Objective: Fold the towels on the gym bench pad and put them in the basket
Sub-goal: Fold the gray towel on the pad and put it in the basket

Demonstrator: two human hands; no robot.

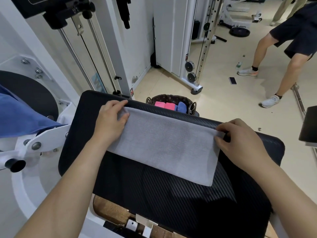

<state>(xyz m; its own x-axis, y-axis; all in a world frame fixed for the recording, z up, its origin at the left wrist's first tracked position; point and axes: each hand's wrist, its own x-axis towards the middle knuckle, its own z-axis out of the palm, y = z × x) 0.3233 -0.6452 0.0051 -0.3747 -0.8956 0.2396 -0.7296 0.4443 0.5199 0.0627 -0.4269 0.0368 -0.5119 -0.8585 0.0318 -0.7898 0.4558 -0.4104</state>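
A grey towel (163,145) lies flat across a black ribbed bench pad (171,200), folded into a long band that runs from the far left toward the near right. A person leans over the pad with both bare forearms stretched out, one hand at each end of the band. The left hand (111,121) rests on the towel's far left corner, with the thumb and curled fingers pinching the cloth at the fold. The right hand (240,140) is at the far right corner, fingers bent and nipping the edge of the towel between fingertips and thumb. The rest of the towel spreads between the two hands and toward the viewer, its near edge lying loose on the pad. Just beyond the far edge of the pad, on the pale floor, stands a dark woven basket (169,97). Inside it are two pink towels (162,105) side by side and a blue towel (181,107) to their right, all folded. At the left edge, a blue cloth (22,115) hangs over the white frame of a weight machine. Far off to the right, another person (291,40) in dark shorts and light trainers stands on the floor, with a bottle (239,63) and a phone (232,81) lying near their feet.
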